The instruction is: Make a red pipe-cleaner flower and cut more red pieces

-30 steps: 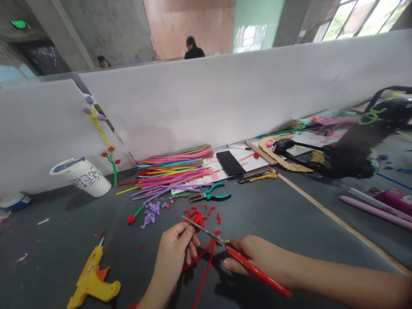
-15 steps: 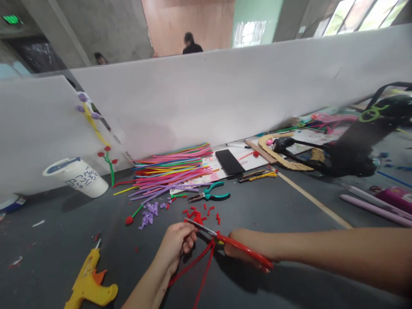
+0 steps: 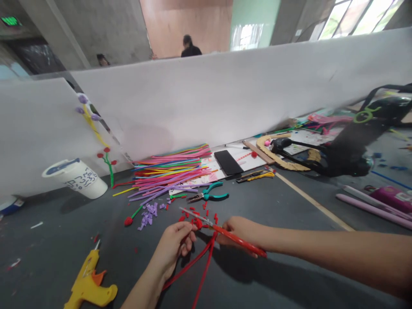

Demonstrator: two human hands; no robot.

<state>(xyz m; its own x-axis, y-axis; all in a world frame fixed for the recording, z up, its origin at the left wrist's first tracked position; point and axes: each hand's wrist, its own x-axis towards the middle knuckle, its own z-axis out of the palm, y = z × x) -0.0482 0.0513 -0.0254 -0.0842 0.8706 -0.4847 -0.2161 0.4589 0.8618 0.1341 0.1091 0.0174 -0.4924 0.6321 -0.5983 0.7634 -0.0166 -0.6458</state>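
My left hand (image 3: 180,240) is closed in a pinch beside the scissor blades; what lies between its fingertips is too small to make out. My right hand (image 3: 240,236) is wrapped round the red-handled scissors (image 3: 238,240), whose blades point up and to the left over a pile of short red pieces (image 3: 198,223). Long red pipe cleaners (image 3: 204,274) hang from near the scissors down to the bottom edge, their upper ends partly hidden by my right hand. Short purple pieces (image 3: 148,216) lie behind my left hand.
A yellow glue gun (image 3: 90,279) lies at front left, a white cup (image 3: 77,178) behind it. Teal-handled pliers (image 3: 209,193), a phone (image 3: 228,163), a cutter knife (image 3: 255,176) and colored pipe cleaners (image 3: 170,171) lie farther back. A black device (image 3: 350,146) stands at right.
The scissors and my right hand have moved slightly up and to the left, so the blades now reach above my left fingertips. My left hand has barely moved.
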